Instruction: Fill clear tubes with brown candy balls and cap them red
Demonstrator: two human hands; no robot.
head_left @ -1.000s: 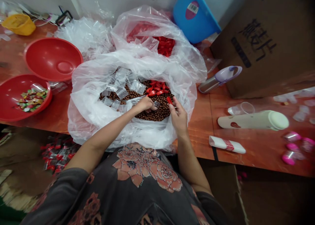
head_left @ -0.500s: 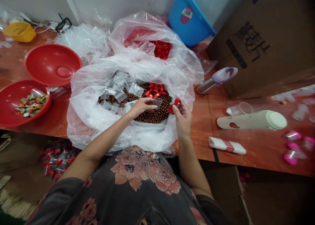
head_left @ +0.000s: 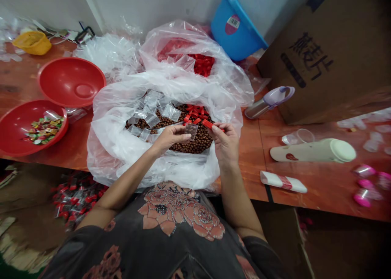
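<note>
Between the thumb and fingers of my left hand [head_left: 171,138] is a small clear plastic box [head_left: 191,131]. My right hand [head_left: 226,142] pinches a red plastic cap [head_left: 207,124], held a little to the right of the box and apart from it. Both hands are over a white plastic bag [head_left: 113,140] opened out on the table. Inside it lie many small brown balls [head_left: 198,143], with several clear boxes [head_left: 151,119] on the left and a pile of red caps [head_left: 195,113] at the back. What the held box contains is hard to make out.
Red bowls [head_left: 71,73] stand left, one with wrapped sweets [head_left: 45,130]. Behind are a bag of red pieces [head_left: 203,65] and a blue basin [head_left: 236,30]. On the right are a carton [head_left: 324,59], a tumbler [head_left: 265,104] and a pale bottle [head_left: 311,150]. Red-capped boxes [head_left: 76,199] lie below the table, left.
My left hand has drawn slightly left and tilted the clear box up. My right hand has turned the red cap to point left, toward the box. The view has shifted a little.
</note>
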